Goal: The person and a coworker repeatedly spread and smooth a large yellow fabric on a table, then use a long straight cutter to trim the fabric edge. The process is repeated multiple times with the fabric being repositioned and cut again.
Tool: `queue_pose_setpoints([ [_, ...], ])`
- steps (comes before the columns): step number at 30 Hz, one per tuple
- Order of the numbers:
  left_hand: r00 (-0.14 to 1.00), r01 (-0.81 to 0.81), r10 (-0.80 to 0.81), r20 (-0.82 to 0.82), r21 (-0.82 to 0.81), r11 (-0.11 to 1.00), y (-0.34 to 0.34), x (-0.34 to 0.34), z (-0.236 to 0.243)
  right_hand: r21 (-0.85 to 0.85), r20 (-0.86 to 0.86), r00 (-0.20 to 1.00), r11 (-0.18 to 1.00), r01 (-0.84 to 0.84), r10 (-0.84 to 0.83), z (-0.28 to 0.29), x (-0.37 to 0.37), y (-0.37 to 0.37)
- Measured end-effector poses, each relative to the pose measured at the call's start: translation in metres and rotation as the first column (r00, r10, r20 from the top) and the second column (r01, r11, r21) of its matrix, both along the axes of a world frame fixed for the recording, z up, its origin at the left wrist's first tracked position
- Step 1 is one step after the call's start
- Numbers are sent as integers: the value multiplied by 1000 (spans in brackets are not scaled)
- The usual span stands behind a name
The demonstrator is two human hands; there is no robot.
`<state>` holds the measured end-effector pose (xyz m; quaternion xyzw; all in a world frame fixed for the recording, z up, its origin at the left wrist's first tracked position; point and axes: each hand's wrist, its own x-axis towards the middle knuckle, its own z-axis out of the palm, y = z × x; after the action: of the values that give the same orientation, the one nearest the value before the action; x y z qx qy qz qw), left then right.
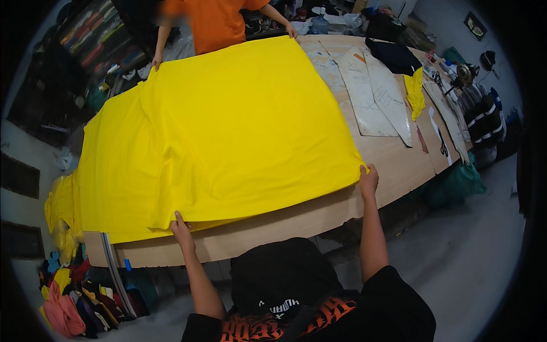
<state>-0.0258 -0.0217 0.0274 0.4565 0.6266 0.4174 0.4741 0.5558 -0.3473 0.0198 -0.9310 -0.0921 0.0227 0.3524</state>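
Across the worktop [411, 164], the yellow cloth [245, 125] is spread, its near edge pinched by the left hand [181, 227] and right hand [369, 175]; a co-worker's 2 hands [292, 31] hold the far side. Even tension from all 4 grips should best flatten the creases [168, 171].

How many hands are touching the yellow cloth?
4: the person's left hand and right hand at the near edge; the co-worker's right hand and co-worker's left hand at the far edge.

Site: garment workshop. Evidence: wide bench [393, 171] bearing spread yellow fabric [250, 125], marked pattern pieces [362, 100], black-handled scissors [444, 150]; heap of coloured cloth [64, 312] at left.
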Motion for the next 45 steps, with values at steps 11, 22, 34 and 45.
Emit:
queue_pose_setpoints([
  [11,993,-71,67,-96,-36,997,-34,-3,-16,-114,38,999,993,14,-10,-13,-2,-14],
  [22,995,-95,95,1,11,995,-48,-12,-15,-183,40,999,983,-19,27,-4,2,-15],
  [34,980,-160,158,-122,-7,987,-50,-12,-31,-200,36,999,980,-2,9,-7,-3,-20],
  [45,964,-142,140,-226,7,990,-52,-24,-40,-328,84,996,944,17,12,-7,-11,-17],
])
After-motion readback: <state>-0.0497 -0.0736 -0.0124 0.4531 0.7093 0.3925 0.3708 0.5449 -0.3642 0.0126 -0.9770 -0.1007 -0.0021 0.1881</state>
